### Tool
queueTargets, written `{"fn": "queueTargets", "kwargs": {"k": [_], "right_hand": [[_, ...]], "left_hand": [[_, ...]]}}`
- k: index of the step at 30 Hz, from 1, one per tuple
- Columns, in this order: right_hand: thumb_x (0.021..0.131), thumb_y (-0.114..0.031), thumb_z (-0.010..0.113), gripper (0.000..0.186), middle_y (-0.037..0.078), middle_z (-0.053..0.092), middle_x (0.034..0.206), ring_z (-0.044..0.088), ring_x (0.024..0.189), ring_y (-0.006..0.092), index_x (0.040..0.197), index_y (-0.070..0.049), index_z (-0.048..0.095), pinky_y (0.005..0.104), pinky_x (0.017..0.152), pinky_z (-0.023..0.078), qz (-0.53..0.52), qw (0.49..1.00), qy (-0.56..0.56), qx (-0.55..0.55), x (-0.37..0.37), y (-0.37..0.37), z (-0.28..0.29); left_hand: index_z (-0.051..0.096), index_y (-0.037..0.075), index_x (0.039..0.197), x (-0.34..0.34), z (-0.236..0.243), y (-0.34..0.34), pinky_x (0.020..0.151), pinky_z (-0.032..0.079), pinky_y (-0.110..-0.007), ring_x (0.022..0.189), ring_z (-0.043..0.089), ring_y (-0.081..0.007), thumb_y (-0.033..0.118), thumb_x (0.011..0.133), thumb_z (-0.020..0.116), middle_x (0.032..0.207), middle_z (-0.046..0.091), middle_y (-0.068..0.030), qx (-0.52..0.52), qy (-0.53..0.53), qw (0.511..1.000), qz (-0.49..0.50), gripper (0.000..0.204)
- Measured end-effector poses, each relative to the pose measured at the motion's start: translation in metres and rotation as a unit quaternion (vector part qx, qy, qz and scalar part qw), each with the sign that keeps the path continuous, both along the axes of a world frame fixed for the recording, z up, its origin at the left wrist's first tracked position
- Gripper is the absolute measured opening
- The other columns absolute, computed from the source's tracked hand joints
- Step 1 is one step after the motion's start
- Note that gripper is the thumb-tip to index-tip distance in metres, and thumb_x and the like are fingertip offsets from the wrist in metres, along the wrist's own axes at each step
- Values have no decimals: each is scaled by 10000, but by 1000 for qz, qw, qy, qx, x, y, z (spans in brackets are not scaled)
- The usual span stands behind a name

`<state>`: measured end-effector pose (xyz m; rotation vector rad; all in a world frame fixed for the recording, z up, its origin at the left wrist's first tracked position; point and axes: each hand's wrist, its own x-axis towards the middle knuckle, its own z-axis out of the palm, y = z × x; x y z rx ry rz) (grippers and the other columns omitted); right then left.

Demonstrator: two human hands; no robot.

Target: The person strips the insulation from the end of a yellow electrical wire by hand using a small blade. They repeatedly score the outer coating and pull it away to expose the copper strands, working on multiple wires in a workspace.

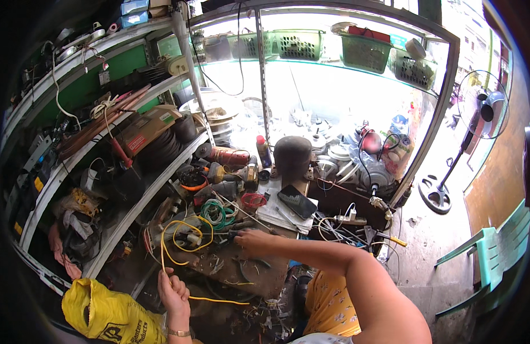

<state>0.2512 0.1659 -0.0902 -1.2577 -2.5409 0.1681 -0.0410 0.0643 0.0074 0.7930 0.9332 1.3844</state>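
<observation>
My left hand (pixel 174 291) is closed round a yellow cable (pixel 163 252) at the lower left. The cable loops up over the workbench (pixel 219 266), and its other end sticks out to the right below the hand. My right hand (pixel 249 243) reaches across the bench with its fingers closed on a small dark-handled tool (pixel 233 234); a thin shaft seems to point left from it. Dark-handled pliers (pixel 254 265) lie just below that hand. A coil of green wire (pixel 218 214) and a pink-red coil (pixel 254 200) lie beyond it.
A black phone (pixel 297 202) rests on papers at the bench's back right. Power drills (pixel 250 173) and a spray can (pixel 263 151) stand behind. Loaded shelves (pixel 156 206) rise at left above a yellow sack (pixel 113 315). A green chair (pixel 494 252) and standing fan (pixel 448 166) are at right.
</observation>
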Motion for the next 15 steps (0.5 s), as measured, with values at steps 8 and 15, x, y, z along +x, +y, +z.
{"fn": "queueTargets", "kwargs": {"k": [8,15], "right_hand": [[814,-272,643,467,189,631,1007,619,883,371,1193,-49,486,472,699,492,-372,826,260,334,223,166,257],[784,-364,684,605,155,396,1260,573,996,416,1306,-322,381,435,672,558,-545,690,-54,474,349,213,402]], "left_hand": [[455,127,1219,3,-1,21,377,236,-202,421,219,-46,274,997,361,542,239,34,17,34,999,7,283],[454,114,1220,-2,11,48,366,249,-192,418,231,-34,284,999,371,547,240,37,-3,61,995,80,291]]}}
